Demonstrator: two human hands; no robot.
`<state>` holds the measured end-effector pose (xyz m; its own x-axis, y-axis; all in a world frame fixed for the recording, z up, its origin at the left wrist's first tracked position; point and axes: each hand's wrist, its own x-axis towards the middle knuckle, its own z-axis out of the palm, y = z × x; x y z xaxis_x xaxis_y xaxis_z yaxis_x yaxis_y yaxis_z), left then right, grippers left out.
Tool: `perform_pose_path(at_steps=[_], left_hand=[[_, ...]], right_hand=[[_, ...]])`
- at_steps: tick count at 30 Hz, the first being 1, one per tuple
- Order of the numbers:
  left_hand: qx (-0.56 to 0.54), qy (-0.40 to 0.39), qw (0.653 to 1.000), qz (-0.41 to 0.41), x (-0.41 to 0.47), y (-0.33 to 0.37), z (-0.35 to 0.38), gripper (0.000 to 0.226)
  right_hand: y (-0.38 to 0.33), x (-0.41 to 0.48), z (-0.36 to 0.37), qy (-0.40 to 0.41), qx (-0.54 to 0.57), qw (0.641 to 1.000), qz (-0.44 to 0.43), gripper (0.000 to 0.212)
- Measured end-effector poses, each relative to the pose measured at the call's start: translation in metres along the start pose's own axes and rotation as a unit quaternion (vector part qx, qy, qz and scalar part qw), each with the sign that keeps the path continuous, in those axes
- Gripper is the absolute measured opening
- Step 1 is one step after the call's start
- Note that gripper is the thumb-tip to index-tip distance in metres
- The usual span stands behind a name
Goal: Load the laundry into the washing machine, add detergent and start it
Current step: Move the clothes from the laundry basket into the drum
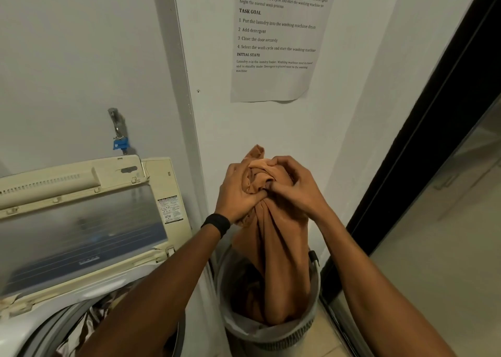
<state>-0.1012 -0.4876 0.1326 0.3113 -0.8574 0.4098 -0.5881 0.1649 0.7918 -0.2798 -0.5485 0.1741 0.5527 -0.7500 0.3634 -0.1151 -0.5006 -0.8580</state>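
In the centre of the frame both hands bunch the top of an orange-brown garment (273,237). The left hand (238,194) has its grip closed on the fabric, fingers curled into the folds. The right hand (295,186) likewise grips the bunched cloth, its fingertips dug in just beside the left thumb. The garment hangs down from the hands, its lower end inside the grey laundry basket (287,339) at the lower centre, close to the wall. A black wristband (216,224) circles the left wrist. At the left of the frame the washing machine (158,172) stands with its lid (81,229) raised. Patterned laundry (100,318) lies in its drum at the lower left, partly hidden by the left forearm. A printed sheet (273,80) hangs on the wall at the upper centre, and a tap (117,129) with a blue fitting sits above the machine.
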Motion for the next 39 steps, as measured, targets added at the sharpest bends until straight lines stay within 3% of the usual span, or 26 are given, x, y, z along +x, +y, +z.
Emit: perform_pose_path(at_steps=[2,4,6,8,11,14,18,22,24,27,30,33,37,39], left_hand=[[-0.015,0.023,1.0,-0.01,0.001,0.001,0.0,0.076],[-0.025,0.03,0.999,-0.01,0.003,0.005,-0.001,0.076],[-0.036,0.042,0.998,-0.015,0.009,0.01,-0.002,0.075],[-0.057,0.057,0.996,-0.024,0.015,0.015,-0.004,0.075],[-0.05,0.063,0.996,-0.024,0.018,0.016,-0.009,0.074],[-0.027,0.107,0.993,-0.046,0.02,0.006,-0.017,0.071],[0.095,0.111,0.989,-0.033,0.01,-0.012,-0.023,0.078],[0.049,0.066,0.995,-0.062,-0.006,-0.012,-0.002,0.079],[-0.029,0.018,0.998,-0.061,-0.005,-0.005,0.0,0.081],[-0.12,-0.072,0.989,-0.039,-0.004,0.002,-0.009,0.09],[-0.089,-0.129,0.987,-0.046,-0.009,0.001,-0.006,0.1],[-0.063,-0.047,0.992,-0.094,-0.017,-0.001,0.009,0.097],[-0.089,0.042,0.987,-0.129,-0.022,-0.004,0.02,0.08],[-0.106,0.067,0.982,-0.138,-0.02,-0.001,0.021,0.079]], right_hand=[[0.015,-0.013,0.006,0.002,-0.014,1.0,-0.004,0.074],[0.035,-0.032,0.019,0.01,-0.005,0.999,0.052,0.112],[0.062,-0.059,0.035,0.004,-0.016,0.991,0.131,0.13],[0.091,-0.089,0.048,-0.007,-0.008,0.981,0.194,0.106],[0.122,-0.11,0.052,0.004,-0.034,0.968,0.248,0.039],[0.113,-0.091,0.035,0.006,-0.075,0.97,0.232,0.027],[0.052,-0.045,-0.004,0.094,-0.025,0.986,0.138,0.034],[-0.006,-0.001,-0.006,0.158,0.03,0.986,0.052,0.016],[-0.02,0.011,0.004,0.173,0.067,0.981,0.054,0.02],[-0.025,0.019,0.011,0.195,0.14,0.965,0.102,0.041],[-0.022,0.018,0.019,0.152,0.178,0.965,0.119,0.025],[-0.022,0.018,0.026,0.066,0.191,0.971,0.126,0.025],[-0.018,0.017,0.016,-0.003,0.148,0.984,0.101,0.055],[-0.012,0.004,0.016,0.027,0.079,0.995,0.053,0.076]])
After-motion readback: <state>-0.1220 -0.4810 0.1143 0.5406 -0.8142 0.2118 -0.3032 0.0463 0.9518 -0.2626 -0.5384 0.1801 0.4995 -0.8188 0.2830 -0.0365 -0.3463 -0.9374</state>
